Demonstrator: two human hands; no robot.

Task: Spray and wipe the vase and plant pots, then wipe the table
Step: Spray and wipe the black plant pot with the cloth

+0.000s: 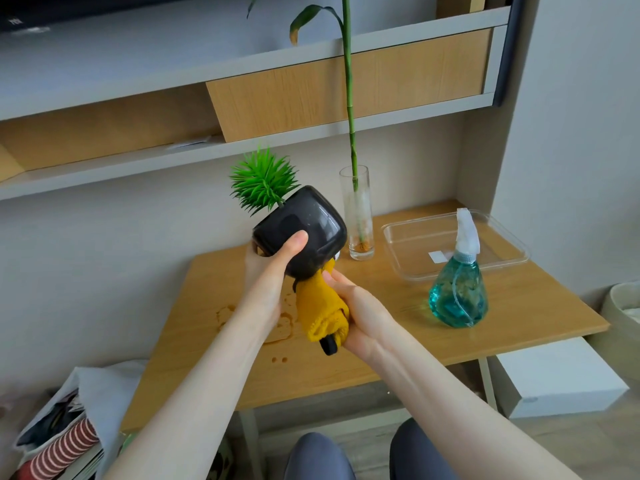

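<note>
While tilted above wet table (398, 344): black plant pot (304, 233), gripped by left hand (270, 268).
Right hand (360, 310) clasping yellow cloth (322, 311) against pot base; vase (358, 216), spray bottle (459, 292) standing behind.

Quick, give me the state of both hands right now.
Left hand: grips the black plant pot, tilted and lifted off the table.
Right hand: holds the yellow cloth against the pot's underside.
</note>
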